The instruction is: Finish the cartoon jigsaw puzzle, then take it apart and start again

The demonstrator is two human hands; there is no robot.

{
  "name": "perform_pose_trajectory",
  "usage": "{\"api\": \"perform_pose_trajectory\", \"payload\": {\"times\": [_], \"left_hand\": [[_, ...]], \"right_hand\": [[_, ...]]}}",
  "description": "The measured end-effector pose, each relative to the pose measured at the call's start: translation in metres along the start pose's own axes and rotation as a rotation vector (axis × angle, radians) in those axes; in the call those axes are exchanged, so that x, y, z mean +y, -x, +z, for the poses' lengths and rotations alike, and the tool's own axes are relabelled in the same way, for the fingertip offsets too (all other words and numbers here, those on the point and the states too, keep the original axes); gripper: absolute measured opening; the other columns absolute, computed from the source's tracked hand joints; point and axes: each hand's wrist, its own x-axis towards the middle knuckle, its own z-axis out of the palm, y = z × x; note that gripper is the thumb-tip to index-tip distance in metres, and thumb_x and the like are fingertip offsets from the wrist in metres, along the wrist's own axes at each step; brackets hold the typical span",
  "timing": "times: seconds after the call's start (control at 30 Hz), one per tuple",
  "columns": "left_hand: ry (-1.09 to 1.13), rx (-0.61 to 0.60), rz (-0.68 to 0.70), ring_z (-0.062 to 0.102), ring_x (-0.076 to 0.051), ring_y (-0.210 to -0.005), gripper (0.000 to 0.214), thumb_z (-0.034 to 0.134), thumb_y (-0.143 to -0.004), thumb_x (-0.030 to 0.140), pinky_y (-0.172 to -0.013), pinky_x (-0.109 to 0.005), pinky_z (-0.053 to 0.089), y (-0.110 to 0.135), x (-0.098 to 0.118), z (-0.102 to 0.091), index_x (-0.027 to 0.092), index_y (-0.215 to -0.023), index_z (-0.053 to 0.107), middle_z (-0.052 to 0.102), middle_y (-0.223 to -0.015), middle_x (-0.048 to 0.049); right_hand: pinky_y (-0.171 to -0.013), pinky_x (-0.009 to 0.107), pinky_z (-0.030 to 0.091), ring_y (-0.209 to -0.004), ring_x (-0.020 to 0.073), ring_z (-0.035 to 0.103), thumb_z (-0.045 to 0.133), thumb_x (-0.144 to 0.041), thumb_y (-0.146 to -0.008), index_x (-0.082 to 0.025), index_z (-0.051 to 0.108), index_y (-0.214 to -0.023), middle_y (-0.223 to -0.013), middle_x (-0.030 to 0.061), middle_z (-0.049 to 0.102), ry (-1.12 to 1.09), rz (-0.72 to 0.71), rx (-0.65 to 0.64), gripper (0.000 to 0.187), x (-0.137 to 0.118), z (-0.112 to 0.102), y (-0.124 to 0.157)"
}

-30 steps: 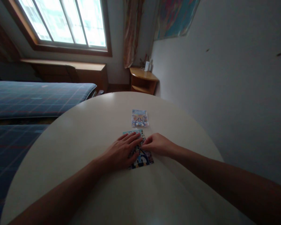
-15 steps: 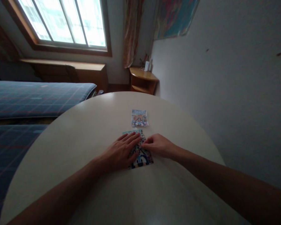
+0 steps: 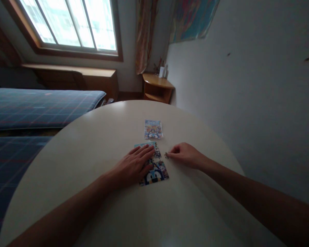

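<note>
A jigsaw puzzle point(image 3: 154, 175) with a blue cartoon dog's face lies on the round table. My left hand point(image 3: 136, 165) rests flat across its left and middle part, fingers stretched out, hiding much of the picture. A pale gap shows at the puzzle's right side, between its upper and lower parts. Just right of that gap, my right hand point(image 3: 184, 155) pinches a small puzzle piece point(image 3: 167, 155) between thumb and fingers, apart from the puzzle. Beyond the puzzle lies a small picture sheet point(image 3: 153, 129) with a similar design.
The cream round table point(image 3: 92, 144) fills the foreground. A plaid mattress point(image 3: 41, 106) stands at its left, and a white wall point(image 3: 247, 103) rises on the right. A wooden corner shelf point(image 3: 158, 81) is behind the table's far edge, near a window point(image 3: 69, 24).
My right hand has moved right, away from the puzzle's edge, with a puzzle piece in its fingers. A gap now shows in the puzzle. My left hand stays nearly in place.
</note>
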Motion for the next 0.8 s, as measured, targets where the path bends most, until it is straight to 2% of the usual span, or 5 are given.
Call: {"api": "perform_pose_trajectory", "payload": {"times": [0.17, 0.33, 0.47, 0.57, 0.8], "left_hand": [[0.010, 0.020, 0.004, 0.025, -0.020, -0.148, 0.053, 0.035, -0.103, 0.048, -0.122, -0.040, 0.018, -0.001, 0.002, 0.000, 0.026, -0.151, 0.032, 0.031, -0.160, -0.0025], [-0.010, 0.004, -0.020, 0.024, -0.019, -0.149, 0.054, 0.035, -0.103, 0.049, -0.122, -0.038, 0.018, -0.001, 0.004, 0.000, 0.022, -0.150, 0.034, 0.031, -0.159, -0.0040], [-0.016, -0.002, -0.008, 0.023, -0.019, -0.149, 0.053, 0.032, -0.103, 0.049, -0.121, -0.039, 0.018, -0.002, 0.005, 0.000, 0.023, -0.150, 0.034, 0.030, -0.160, -0.0041], [-0.023, 0.004, -0.006, 0.025, -0.019, -0.148, 0.054, 0.030, -0.104, 0.049, -0.121, -0.039, 0.018, -0.002, 0.006, 0.000, 0.023, -0.151, 0.033, 0.030, -0.160, -0.0044], [-0.028, 0.006, -0.009, 0.025, -0.020, -0.148, 0.055, 0.031, -0.103, 0.049, -0.121, -0.039, 0.019, -0.004, 0.007, 0.001, 0.023, -0.151, 0.032, 0.029, -0.160, -0.0049]], "right_hand": [[-0.061, 0.025, 0.038, -0.070, 0.0165, 0.062, 0.066, -0.033, -0.081, -0.014, 0.076, -0.088, -0.081, 0.0077, 0.073, 0.041, -0.028, 0.097, 0.023, -0.015, 0.004, 0.005], [-0.059, 0.023, 0.038, -0.065, 0.0139, 0.061, 0.060, -0.026, -0.080, -0.015, 0.077, -0.086, -0.074, 0.0047, 0.072, -0.005, -0.157, -0.044, 0.021, -0.039, 0.016, 0.012], [-0.054, 0.022, 0.034, -0.059, 0.0119, 0.057, 0.060, -0.023, -0.076, -0.017, 0.075, -0.078, -0.064, 0.0010, 0.067, -0.031, -0.195, -0.080, 0.017, -0.048, 0.023, 0.013], [-0.052, 0.022, 0.032, -0.057, 0.0115, 0.053, 0.060, -0.022, -0.072, -0.017, 0.071, -0.068, -0.058, -0.0006, 0.061, -0.006, -0.193, -0.076, 0.013, -0.051, 0.025, 0.011], [-0.051, 0.023, 0.031, -0.054, 0.0117, 0.051, 0.060, -0.018, -0.069, -0.017, 0.065, -0.059, -0.053, -0.0009, 0.056, 0.008, -0.146, -0.126, 0.011, -0.053, 0.026, 0.005]]}}
